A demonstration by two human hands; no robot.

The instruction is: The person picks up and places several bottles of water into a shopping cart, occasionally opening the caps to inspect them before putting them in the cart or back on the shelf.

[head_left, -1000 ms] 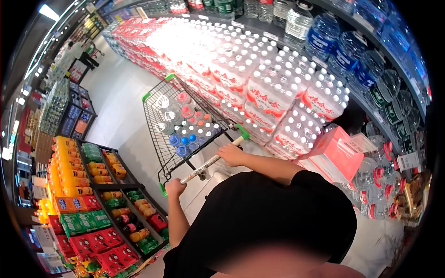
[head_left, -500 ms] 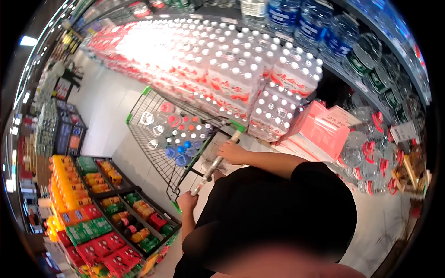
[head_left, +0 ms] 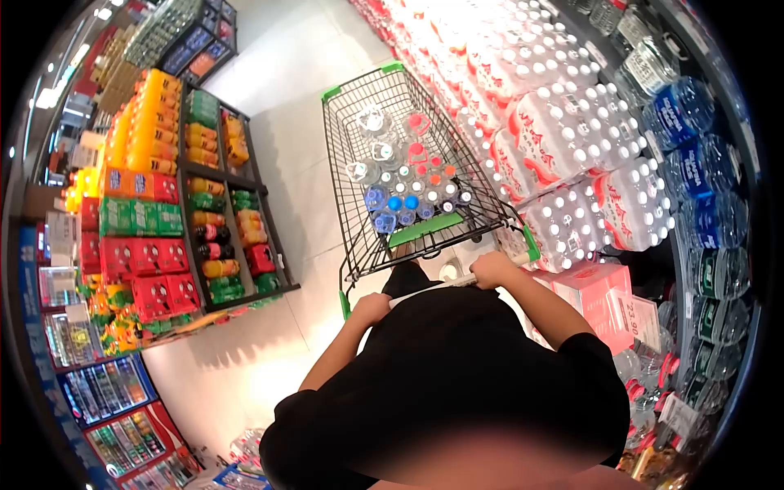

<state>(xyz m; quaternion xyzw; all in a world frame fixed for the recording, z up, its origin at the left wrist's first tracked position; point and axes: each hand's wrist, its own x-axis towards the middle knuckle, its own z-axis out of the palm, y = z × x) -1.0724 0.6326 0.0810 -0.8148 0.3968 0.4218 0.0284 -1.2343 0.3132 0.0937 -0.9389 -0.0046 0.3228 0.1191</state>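
A black wire shopping cart [head_left: 356, 147] with green corner caps stands in front of me in a shop aisle. Several bottles [head_left: 406, 189] with blue, red and white caps lie in its basket. My left hand [head_left: 371, 309] grips the left end of the cart handle [head_left: 445, 284]. My right hand [head_left: 494, 269] grips the same handle near its right end. My black shirt hides the middle of the handle.
Stacked packs of bottled water [head_left: 572, 139] line the right side, close to the cart. A low display of orange, green and red drinks [head_left: 175, 204] stands on the left. Pink boxes [head_left: 608, 294] sit at my right. Pale floor [head_left: 286, 98] runs ahead between them.
The cart has swung from pointing up-left to pointing straight ahead down the aisle. The view turned with it. Both hands kept their hold on the handle.
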